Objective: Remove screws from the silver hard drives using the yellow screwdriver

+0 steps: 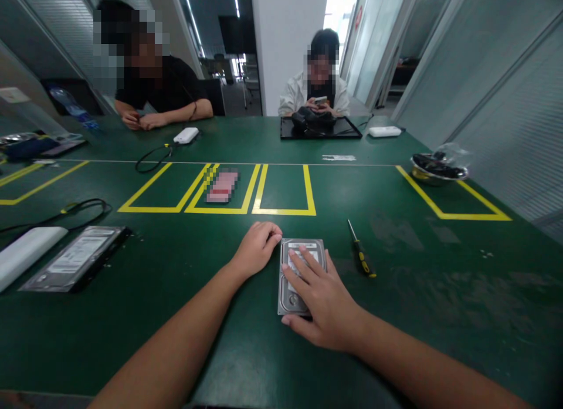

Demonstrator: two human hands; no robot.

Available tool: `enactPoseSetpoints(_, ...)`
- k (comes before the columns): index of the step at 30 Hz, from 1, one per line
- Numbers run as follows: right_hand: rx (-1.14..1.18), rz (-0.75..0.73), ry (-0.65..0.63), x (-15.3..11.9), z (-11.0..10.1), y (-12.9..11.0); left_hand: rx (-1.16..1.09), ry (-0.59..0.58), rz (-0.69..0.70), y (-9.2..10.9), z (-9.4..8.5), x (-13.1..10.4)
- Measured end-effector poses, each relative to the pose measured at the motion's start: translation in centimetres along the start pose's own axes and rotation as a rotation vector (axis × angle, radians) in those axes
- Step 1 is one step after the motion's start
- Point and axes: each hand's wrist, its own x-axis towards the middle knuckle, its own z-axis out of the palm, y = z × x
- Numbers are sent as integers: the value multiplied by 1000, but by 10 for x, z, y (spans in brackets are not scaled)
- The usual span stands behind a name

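Note:
A silver hard drive (287,304) lies label side up on the green table. My right hand (323,297) rests over it with fingers spread across the label, the thumb at its near edge. Beside the drive's far left corner, my left hand (257,247) lies on the table with its fingers curled in. Whatever may be inside those fingers is hidden. To the right of the drive is a screwdriver (361,256) with a black and yellow handle, its tip pointing away from me.
A second hard drive (81,253) and a white power bank (30,253) with a cable lie at left. Yellow tape boxes (284,211) mark the table; a pink blurred object (223,186) lies in one. A metal bowl (440,169) stands at right. Two people sit opposite, near a black tray (347,133).

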Motion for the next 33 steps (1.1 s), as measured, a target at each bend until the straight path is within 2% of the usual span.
enactPoseSetpoints(7, -5, 13, 14, -1, 4, -1, 10, -78, 57, -2, -3, 1)
enactPoseSetpoints(19, 8, -2, 47, -2, 5, -1, 31, -94, 96, -1, -4, 0)
enactPoseSetpoints(26, 5, -4, 46, -3, 6, -1, 158, -107, 145, -4, -3, 0)
enactPoseSetpoints(33, 4, -7, 54, -2, 8, -2, 320, -113, 191, 2, -6, -3)
